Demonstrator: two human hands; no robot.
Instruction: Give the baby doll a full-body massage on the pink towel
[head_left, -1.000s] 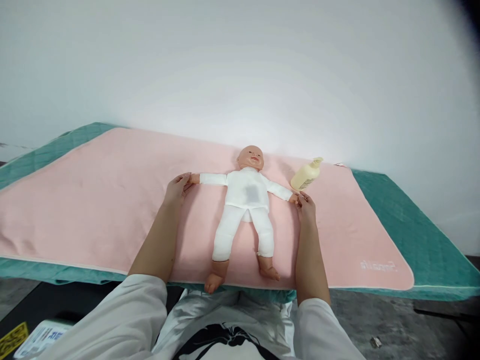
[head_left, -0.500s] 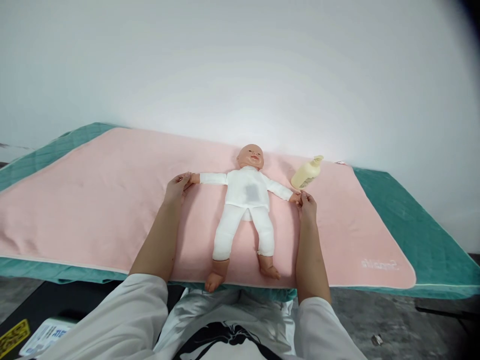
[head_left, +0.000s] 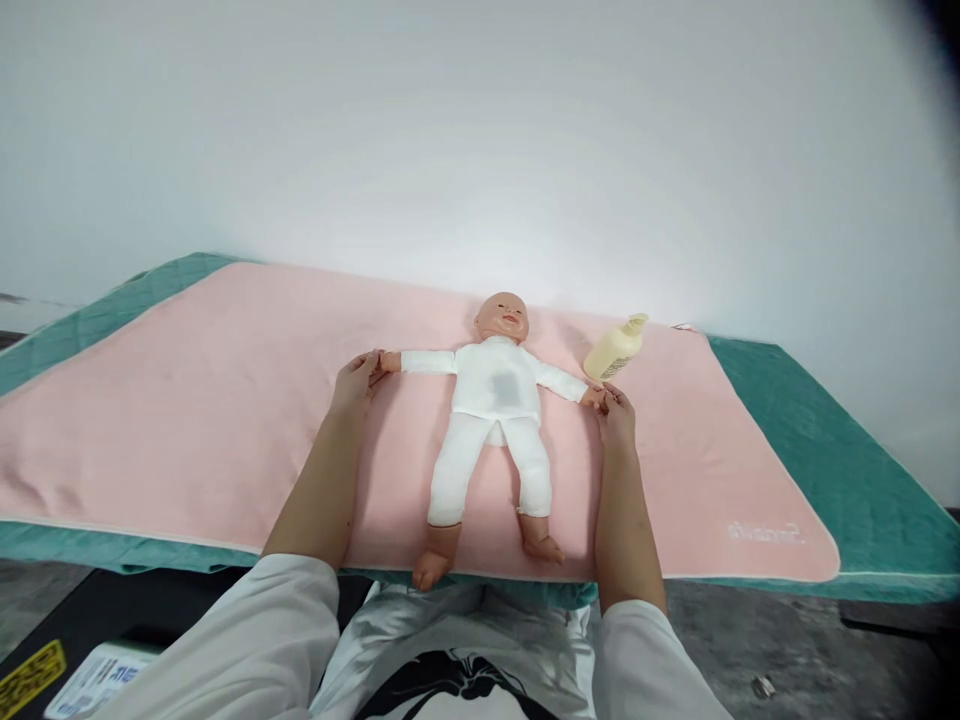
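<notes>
A baby doll (head_left: 496, 380) with a white cloth body lies on its back on a pink mat (head_left: 247, 400), its head away from me and its feet at the near edge. A grey patch marks its chest. My left hand (head_left: 356, 382) is closed on the doll's hand at the left, and my right hand (head_left: 619, 410) pinches the doll's hand at the right. Both doll arms are stretched out sideways. Just beyond my right hand, a pale yellow pump bottle (head_left: 615, 348) rests on the mat.
Under the mat is a green quilted cover (head_left: 832, 460), showing at both ends and along the near edge. A white wall (head_left: 480, 140) rises behind. Below left are a black surface (head_left: 82, 610) and a white labelled box (head_left: 97, 680). A small object (head_left: 763, 687) lies on the grey floor.
The view has shifted very slightly. Both hands keep their hold on the doll's hands, and the doll and bottle stay in place.
</notes>
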